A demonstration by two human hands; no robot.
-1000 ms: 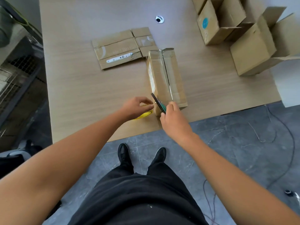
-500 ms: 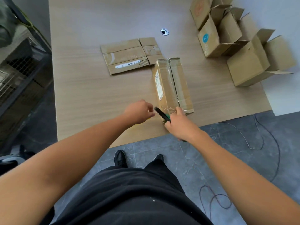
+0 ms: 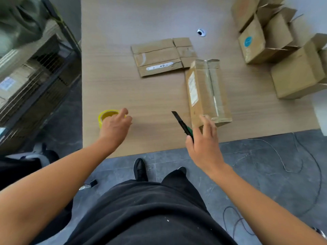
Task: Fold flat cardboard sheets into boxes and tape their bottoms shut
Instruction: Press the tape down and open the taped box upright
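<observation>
A folded cardboard box (image 3: 208, 92) lies on the wooden table (image 3: 141, 96), clear tape running along its seam. My right hand (image 3: 203, 142) holds a green-and-black utility knife (image 3: 182, 124) just left of the box's near end, index finger touching the box corner. My left hand (image 3: 115, 126) hovers with relaxed fingers over a yellow tape roll (image 3: 106, 116) near the table's left front edge. A flat cardboard sheet (image 3: 162, 56) lies farther back.
Several assembled open boxes (image 3: 276, 45) are clustered at the table's back right. A cable hole (image 3: 201, 32) sits in the tabletop. A metal wire rack (image 3: 35, 71) stands left of the table. Cables (image 3: 283, 167) trail on the grey floor.
My left hand moved left, away from the box, and the tape roll now sits under it at the left edge. My right hand pulled the knife back from the box end.
</observation>
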